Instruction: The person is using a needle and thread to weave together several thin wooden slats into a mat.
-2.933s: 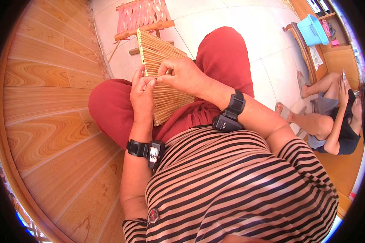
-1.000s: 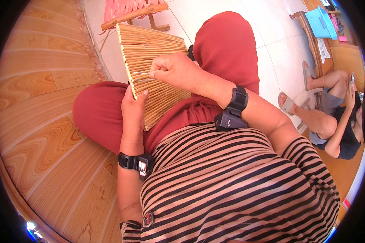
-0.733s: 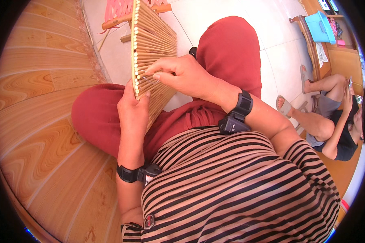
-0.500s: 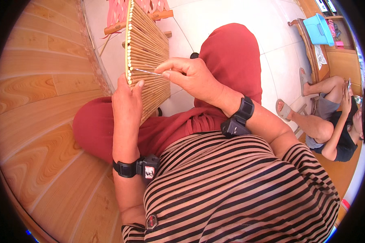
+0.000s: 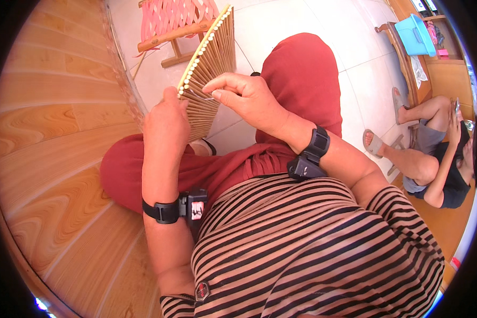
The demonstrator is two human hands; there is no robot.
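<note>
A panel of many thin bamboo rods (image 5: 217,63) stands tilted above my lap, its rods' pale ends lined up along a yellow edge strip. My left hand (image 5: 166,119) is closed on the near end of that edge, with the back of the hand upward; part of the panel is hidden behind it. Between the thumb and forefinger of my right hand (image 5: 246,100) is a thin metal needle-like tool (image 5: 205,97). Its tip reaches in among the rods near my left hand; exactly where it ends is hard to make out.
Beyond the panel stands a wooden stool (image 5: 183,33) with a pink woven-strip seat. Wooden planks (image 5: 53,159) run along my left. At the right, a seated person (image 5: 434,153) holds a phone beside a wooden cabinet with a light-blue bin (image 5: 414,36).
The panel's far end has swung right and turned, showing more of its edge and uncovering the stool. My left hand has rolled over with it; my right hand has barely moved.
</note>
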